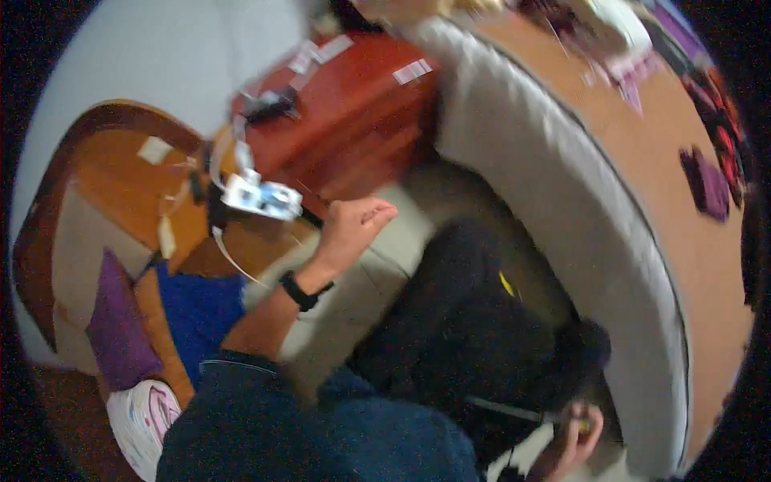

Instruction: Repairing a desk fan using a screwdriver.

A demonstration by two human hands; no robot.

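Observation:
My left hand [351,234], with a black watch [303,291] on its wrist, is raised ahead of me over the floor. Its fingers are bent and pressed together; whatever they may hold does not show. At the lower right, beside my dark-trousered leg [474,321], the fingers of my right hand [572,450] are wrapped round the yellowish end of a long thin tool. That tool has a grey shaft [506,410] pointing left and looks like a screwdriver, though blur hides its exact kind. Left of my left hand is a white block with blue patches [263,198], apparently a power strip with cords.
A reddish-brown chest [345,120] stands ahead, a black object [273,106] on it. Along the right runs a bed or mattress with a pale side [554,185]. To the left, a wooden chair [120,201] carries purple [120,321] and blue cloth [201,313]; a white cord hangs nearby.

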